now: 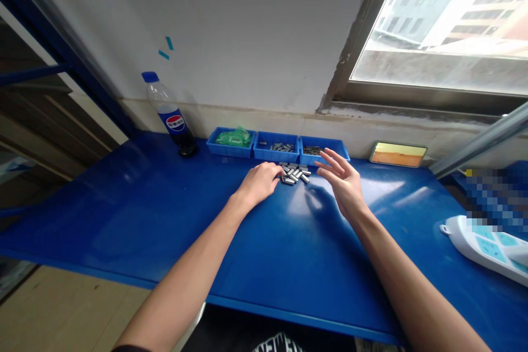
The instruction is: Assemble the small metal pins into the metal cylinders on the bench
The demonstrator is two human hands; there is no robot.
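Observation:
A small pile of short silvery metal pieces [296,175] lies on the blue table [264,247]. At the pile's left edge, my left hand [259,182] rests low with its fingers bent and tips close together. Whatever is between those fingertips, if anything, is hidden. My right hand [344,181] is raised to the right of the pile, fingers spread and holding nothing. Just behind the pile, a blue bin [275,154] contains more metal pieces. The right-hand blue bin [339,147] holds thin dark metal parts, partly covered by my right fingers.
Another blue bin [229,150] with green plastic bags [234,136] stands at the left of the row. A cola bottle [175,121] stands farther left. A phone [398,154] leans against the wall. A white power strip [487,247] lies at the right.

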